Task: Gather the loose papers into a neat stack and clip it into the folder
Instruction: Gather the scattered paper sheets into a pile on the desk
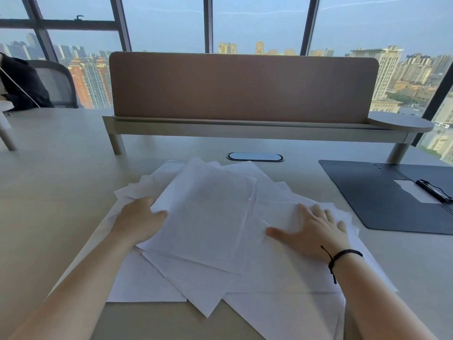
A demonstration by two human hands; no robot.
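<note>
a view from above a pale table (49,168), looking down at two bare forearms reaching forward. a loose spread of white papers (208,217) lies fanned across the middle of the table, sheets overlapping at different angles, some corners sticking out toward the near edge.

the left hand (139,222) is at the left side of the pile, its fingers (160,213) curled around the edge of the topmost sheets, thumb side tucked under, gripping that edge. the right hand (316,231) lies flat on the right side of the papers, palm down, fingers spread and released, pressing on the sheets without grasping anything. a thin black bracelet (343,257) circles the right wrist.

to the right, well apart from the hands, a dark folder (367,192) lies open on the table, just beside the outer sheets. a black clip (434,191) sits on its inner spine area over a white patch.

behind the papers, an oval cable port (255,157) is set into the table, and beyond it stands a brown divider panel (242,87) on a raised shelf. large windows (257,23) show city buildings. at far left, a grey chair (58,82) with a dark garment.
</note>
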